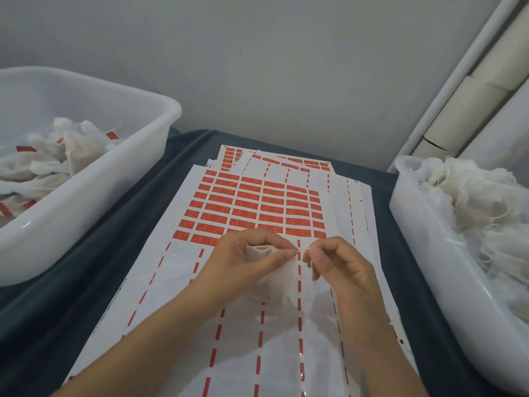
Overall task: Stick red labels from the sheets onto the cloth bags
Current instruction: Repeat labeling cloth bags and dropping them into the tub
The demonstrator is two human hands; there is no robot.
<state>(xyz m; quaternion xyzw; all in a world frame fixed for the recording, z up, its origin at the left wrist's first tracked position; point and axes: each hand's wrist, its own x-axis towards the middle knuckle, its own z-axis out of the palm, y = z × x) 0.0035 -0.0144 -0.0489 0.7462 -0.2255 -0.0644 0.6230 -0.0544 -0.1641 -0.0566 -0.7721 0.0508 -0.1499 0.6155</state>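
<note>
Both hands pinch one cloth bag, left hand bunching it, right hand tugging its edge, seemingly spreading it for a label.

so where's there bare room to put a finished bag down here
Bare blue cloth shows between the left bin and the label sheets, and in a thinner strip before the right bin. The sheet's peeled near end is free too. The middle is crowded: both hands work a bag.
</note>
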